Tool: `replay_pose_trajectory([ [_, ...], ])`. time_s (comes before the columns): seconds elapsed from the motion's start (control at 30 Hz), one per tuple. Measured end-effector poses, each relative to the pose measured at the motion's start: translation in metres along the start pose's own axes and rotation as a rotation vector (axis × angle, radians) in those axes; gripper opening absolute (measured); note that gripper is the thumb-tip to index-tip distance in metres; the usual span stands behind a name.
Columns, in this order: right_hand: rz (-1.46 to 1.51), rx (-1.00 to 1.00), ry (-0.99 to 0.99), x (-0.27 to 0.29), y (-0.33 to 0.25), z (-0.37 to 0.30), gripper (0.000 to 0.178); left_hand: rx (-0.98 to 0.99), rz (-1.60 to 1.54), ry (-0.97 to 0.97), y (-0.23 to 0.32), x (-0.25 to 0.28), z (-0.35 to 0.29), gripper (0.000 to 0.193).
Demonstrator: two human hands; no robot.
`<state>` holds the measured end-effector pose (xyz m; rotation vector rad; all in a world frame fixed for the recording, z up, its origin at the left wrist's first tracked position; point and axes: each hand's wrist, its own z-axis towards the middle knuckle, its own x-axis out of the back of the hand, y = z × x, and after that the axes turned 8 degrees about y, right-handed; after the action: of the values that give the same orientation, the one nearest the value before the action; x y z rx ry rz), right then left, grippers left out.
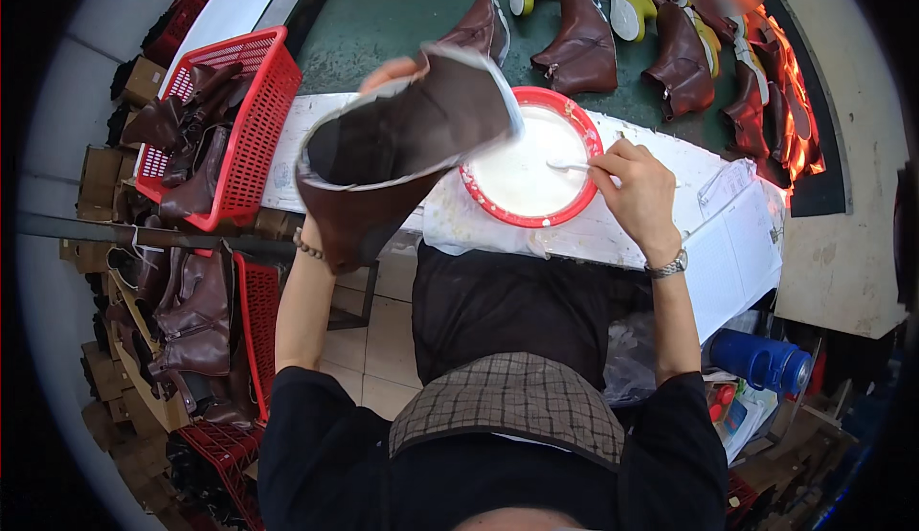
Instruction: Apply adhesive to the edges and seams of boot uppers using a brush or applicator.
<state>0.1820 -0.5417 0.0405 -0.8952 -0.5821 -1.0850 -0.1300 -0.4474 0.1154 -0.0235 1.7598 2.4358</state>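
Note:
Raised over the left of the bench is a brown leather boot upper (pixel 402 134), its wide opening edged in white and turned toward me. My left hand (pixel 391 73) is closed on it from behind; only some fingers show past the far edge. In front of me stands a red bowl (pixel 498 207) of milky white liquid (pixel 522 172), with dried white smears on its rim. My right hand (pixel 632 191) pinches a thin brush (pixel 567 164) at the bowl's right side. The brush's white-coated end is over or in the liquid; which of the two I cannot tell.
A red basket (pixel 251 119) of brown uppers stands at the left, above more uppers (pixel 196 316). Brown and yellow-green boot pieces (pixel 579 47) lie across the green surface (pixel 373 14). Papers (pixel 732 244) lie right of my hand; a blue flask (pixel 761 361) is lower right.

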Motion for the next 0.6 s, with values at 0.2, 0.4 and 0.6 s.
replay_pose_trajectory([
  [0.2,0.681,-0.078,0.154,0.013,-0.021,0.027,0.019,0.24,-0.175,-0.19,-0.018,0.032,-0.041,0.023],
  [0.4,0.575,0.013,0.112,0.016,-0.024,0.027,0.017,0.457,-0.358,-0.37,-0.046,0.057,-0.049,0.018],
  [0.6,0.631,0.006,0.13,0.013,-0.028,0.033,0.015,0.689,-0.534,-0.545,-0.071,0.084,-0.066,0.022],
])
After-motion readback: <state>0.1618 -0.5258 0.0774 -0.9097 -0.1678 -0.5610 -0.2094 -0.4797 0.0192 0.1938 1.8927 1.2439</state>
